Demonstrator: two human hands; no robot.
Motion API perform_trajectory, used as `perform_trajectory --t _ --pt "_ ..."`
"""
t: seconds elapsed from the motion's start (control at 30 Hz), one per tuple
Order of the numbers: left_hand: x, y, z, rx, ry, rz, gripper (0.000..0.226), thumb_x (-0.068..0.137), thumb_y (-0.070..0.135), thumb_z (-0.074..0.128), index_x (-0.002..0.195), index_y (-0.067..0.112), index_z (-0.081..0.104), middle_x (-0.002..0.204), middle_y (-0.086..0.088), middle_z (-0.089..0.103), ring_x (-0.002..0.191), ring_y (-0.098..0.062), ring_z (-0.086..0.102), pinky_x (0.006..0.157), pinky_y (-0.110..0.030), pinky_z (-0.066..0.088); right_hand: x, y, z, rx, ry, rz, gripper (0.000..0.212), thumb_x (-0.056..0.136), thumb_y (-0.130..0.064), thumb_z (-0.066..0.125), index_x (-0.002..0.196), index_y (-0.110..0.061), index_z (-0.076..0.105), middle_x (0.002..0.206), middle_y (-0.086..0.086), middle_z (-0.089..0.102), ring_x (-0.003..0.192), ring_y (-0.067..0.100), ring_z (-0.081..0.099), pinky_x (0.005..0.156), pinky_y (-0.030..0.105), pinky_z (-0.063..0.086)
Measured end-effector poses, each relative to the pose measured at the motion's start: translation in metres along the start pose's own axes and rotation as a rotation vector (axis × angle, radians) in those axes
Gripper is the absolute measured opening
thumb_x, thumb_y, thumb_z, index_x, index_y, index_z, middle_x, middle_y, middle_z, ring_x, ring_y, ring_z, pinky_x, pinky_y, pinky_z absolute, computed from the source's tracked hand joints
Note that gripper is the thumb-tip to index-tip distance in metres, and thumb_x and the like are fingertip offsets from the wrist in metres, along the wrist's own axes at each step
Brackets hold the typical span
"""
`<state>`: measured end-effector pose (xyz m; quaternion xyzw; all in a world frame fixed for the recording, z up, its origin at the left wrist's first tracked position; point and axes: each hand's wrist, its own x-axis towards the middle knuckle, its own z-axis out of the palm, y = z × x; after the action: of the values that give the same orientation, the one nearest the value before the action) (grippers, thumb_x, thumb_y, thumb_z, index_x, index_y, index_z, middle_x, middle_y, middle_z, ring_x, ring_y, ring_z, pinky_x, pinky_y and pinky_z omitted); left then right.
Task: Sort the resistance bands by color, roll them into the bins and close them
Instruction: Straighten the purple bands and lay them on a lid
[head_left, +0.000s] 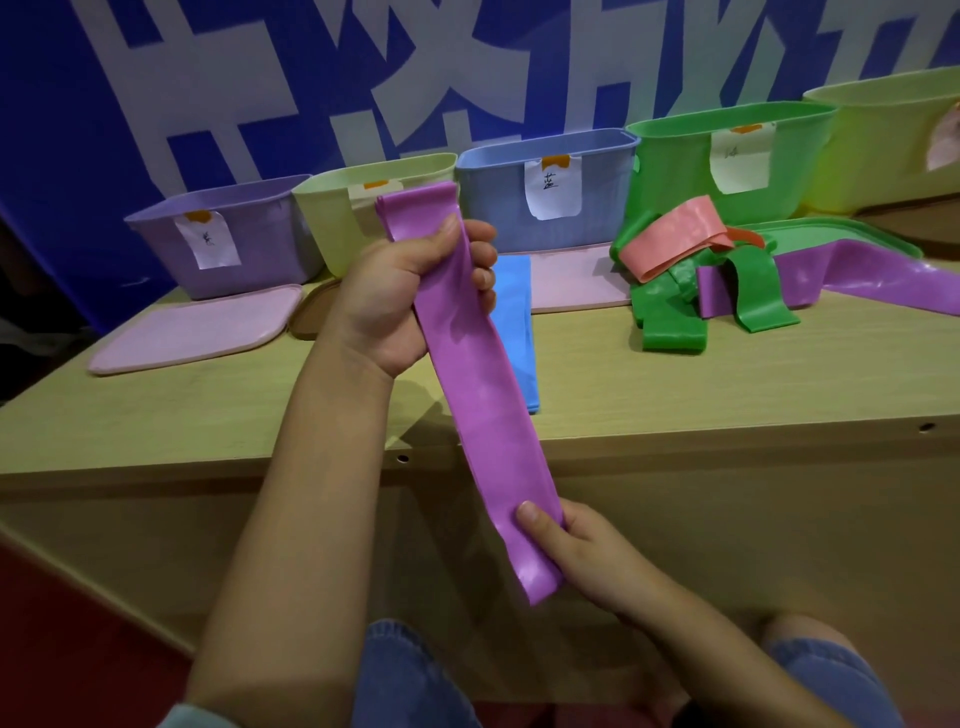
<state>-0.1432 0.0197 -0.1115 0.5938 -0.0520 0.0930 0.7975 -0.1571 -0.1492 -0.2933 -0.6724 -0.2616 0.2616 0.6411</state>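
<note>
One purple band (483, 395) is held flat and taut above the table's near edge, the left hand (410, 291) with fingers curled round its upper end and the right hand (576, 551) pinching its lower end between thumb and fingers, evidently to straighten it for rolling. On the table (675, 395) lie one blue band (514, 332) and a heap (727, 275) of pink, green and purple bands, unsorted. Five open bins (545, 208) stand along the back with three lids (192, 332) visible before them, kept off for loading.
</note>
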Motion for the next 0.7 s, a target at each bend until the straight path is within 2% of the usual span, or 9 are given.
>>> perform_trajectory --t 0.13,0.23,0.33,0.47,0.63,0.7 --pt "-0.002 0.000 0.000 -0.019 -0.009 0.006 0.023 0.099 0.016 0.042 0.091 0.005 0.060 0.068 -0.001 0.061 0.057 -0.010 0.057 0.058 -0.025 0.052 -0.002 0.002 0.000 -0.043 0.063 -0.027 0.024 0.076 -0.046 0.051 0.075 -0.023 0.060 0.056 -0.018 0.063 0.055 -0.007 0.055 0.056 0.012 0.042" --pt "-0.002 -0.001 0.002 0.002 -0.006 0.003 0.024 0.099 0.016 0.041 0.089 0.005 0.060 0.066 0.000 0.060 0.054 -0.009 0.054 0.056 -0.023 0.050 -0.002 0.007 0.000 -0.096 0.110 -0.032 0.016 0.086 -0.037 0.054 0.077 -0.025 0.058 0.052 -0.020 0.061 0.049 -0.005 0.055 0.048 0.013 0.040" --pt "-0.003 -0.004 0.005 -0.011 0.016 -0.023 0.025 0.100 0.017 0.039 0.088 0.005 0.058 0.062 0.002 0.055 0.049 -0.006 0.047 0.052 -0.021 0.045 -0.002 0.013 -0.001 -0.129 0.132 -0.015 0.017 0.092 -0.028 0.055 0.075 -0.025 0.058 0.053 -0.014 0.060 0.050 -0.005 0.055 0.049 0.012 0.041" --pt "-0.004 -0.011 0.008 -0.068 0.055 -0.041 0.025 0.101 0.018 0.038 0.088 0.007 0.055 0.057 0.004 0.049 0.045 -0.005 0.041 0.047 -0.019 0.041 -0.002 0.020 -0.002 -0.150 0.175 -0.013 0.017 0.091 -0.025 0.057 0.074 -0.027 0.060 0.061 -0.012 0.061 0.056 -0.005 0.057 0.054 0.014 0.043" --pt "-0.013 -0.026 0.014 -0.166 -0.017 -0.010 0.023 0.098 0.018 0.038 0.085 0.008 0.054 0.056 0.005 0.046 0.042 -0.004 0.040 0.045 -0.019 0.041 -0.014 0.016 -0.018 -0.184 0.125 -0.055 0.017 0.080 -0.044 0.061 0.075 -0.028 0.062 0.065 -0.023 0.065 0.062 -0.010 0.054 0.059 0.012 0.041" --pt "-0.016 -0.030 0.019 -0.176 -0.064 0.000 0.020 0.095 0.019 0.041 0.085 0.008 0.054 0.058 0.004 0.046 0.042 -0.004 0.041 0.045 -0.020 0.043 -0.018 0.011 -0.030 -0.232 0.110 -0.072 0.026 0.079 -0.052 0.067 0.075 -0.027 0.062 0.065 -0.018 0.064 0.061 -0.006 0.053 0.058 0.015 0.041"
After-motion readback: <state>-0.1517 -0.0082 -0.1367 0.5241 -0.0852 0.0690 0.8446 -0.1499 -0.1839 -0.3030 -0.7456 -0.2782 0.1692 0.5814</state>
